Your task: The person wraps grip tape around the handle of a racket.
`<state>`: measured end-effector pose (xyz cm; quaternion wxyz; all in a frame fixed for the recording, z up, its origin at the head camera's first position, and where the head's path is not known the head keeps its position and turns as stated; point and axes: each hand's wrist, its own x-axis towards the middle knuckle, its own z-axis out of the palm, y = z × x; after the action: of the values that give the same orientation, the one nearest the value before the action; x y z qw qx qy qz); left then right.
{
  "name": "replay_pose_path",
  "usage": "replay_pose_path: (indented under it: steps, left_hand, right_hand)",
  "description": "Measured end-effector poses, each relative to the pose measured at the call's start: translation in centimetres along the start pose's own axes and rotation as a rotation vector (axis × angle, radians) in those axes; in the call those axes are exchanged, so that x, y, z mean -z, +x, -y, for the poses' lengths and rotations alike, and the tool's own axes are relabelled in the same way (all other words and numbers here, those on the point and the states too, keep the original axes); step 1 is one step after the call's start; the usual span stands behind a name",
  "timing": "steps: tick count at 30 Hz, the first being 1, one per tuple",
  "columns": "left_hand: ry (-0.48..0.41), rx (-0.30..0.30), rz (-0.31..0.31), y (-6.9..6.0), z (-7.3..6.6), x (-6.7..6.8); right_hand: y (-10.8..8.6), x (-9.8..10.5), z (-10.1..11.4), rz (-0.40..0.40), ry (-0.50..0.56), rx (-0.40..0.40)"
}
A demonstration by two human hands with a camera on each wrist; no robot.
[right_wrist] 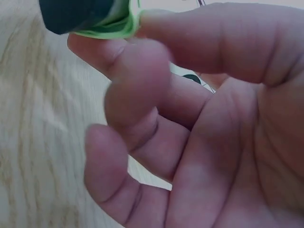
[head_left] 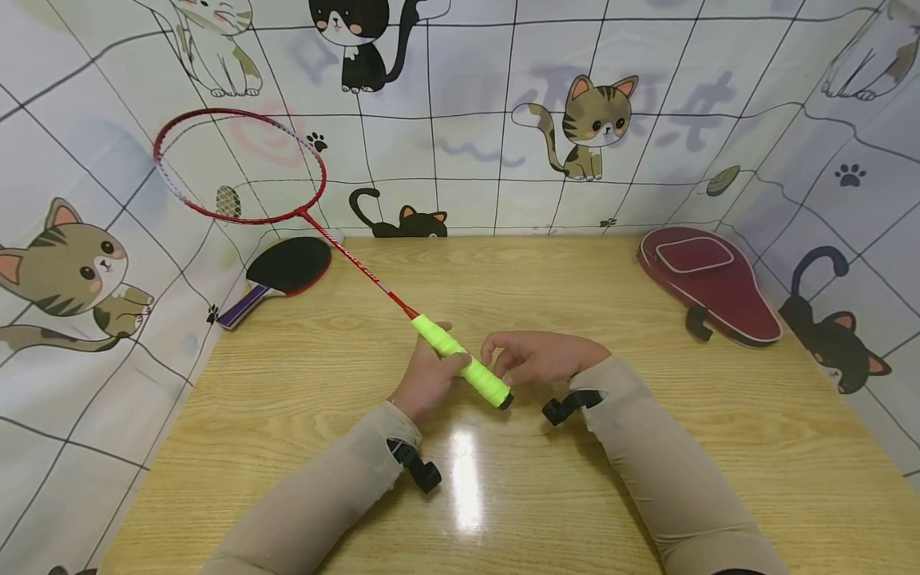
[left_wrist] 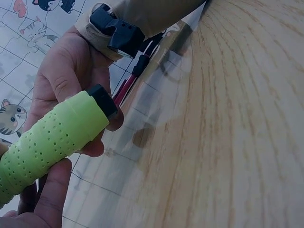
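A red badminton racket with a bright yellow-green wrapped handle slants across the middle, its head up at the left. My left hand grips the handle, thumb on top. At the butt end, my right hand has its thumb and a finger on the edge of the green wrap, the other fingers loosely curled. The right wrist view shows the dark butt cap with the wrap's thin edge beside the thumb. Perforations in the green wrap show in the left wrist view.
A table tennis bat, black side up, lies at the table's back left. A dark red bat case lies at the back right. Cat-print cloth stands behind and beside the wooden table.
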<state>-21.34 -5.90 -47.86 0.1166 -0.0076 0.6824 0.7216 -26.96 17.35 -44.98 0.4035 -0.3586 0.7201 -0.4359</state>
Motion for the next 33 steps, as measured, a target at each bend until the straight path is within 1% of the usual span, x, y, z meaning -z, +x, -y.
replay_pose_path:
  steps: [5,9,13,16,18,20,22,24,27,31,33]
  left_hand:
    - [0.012,0.005,-0.001,0.1,-0.1,0.0]
    - [0.012,0.006,-0.004,0.1,-0.2,-0.1]
    - [-0.006,0.009,-0.008,0.2,-0.1,-0.1]
    - [-0.023,0.009,-0.004,0.3,0.0,0.0]
    - [-0.038,0.011,0.001,0.3,0.1,0.0]
    - [-0.050,0.012,0.010,0.3,0.1,0.0]
    - [-0.063,0.012,0.018,0.3,0.0,-0.1]
    - [-0.073,0.017,0.024,0.2,-0.2,-0.1]
    - [-0.076,0.011,0.031,0.0,-0.2,-0.2]
    - [-0.086,-0.005,0.038,-0.3,-0.1,-0.4]
    - [-0.103,-0.006,0.054,-0.5,0.1,-0.6]
  right_hand:
    - [-0.2,0.2,0.1,-0.016,0.039,-0.009]
    - [-0.3,0.2,0.3,-0.056,0.010,-0.032]
    - [-0.2,0.0,0.7,-0.106,-0.049,-0.038]
    - [0.1,-0.3,1.2,-0.120,-0.041,-0.046]
    - [0.2,-0.7,1.8,-0.133,-0.034,-0.068]
    - [0.0,-1.2,2.4,-0.162,-0.042,-0.101]
    - [-0.2,-1.9,3.0,-0.208,-0.069,-0.124]
    - [-0.5,-2.9,3.4,-0.253,-0.105,-0.127]
    - [-0.7,-4.6,3.6,-0.334,-0.139,-0.100]
    - [-1.0,-6.9,3.1,-0.485,-0.177,-0.070]
    - [-1.1,-8.1,2.7,-0.562,-0.164,-0.069]
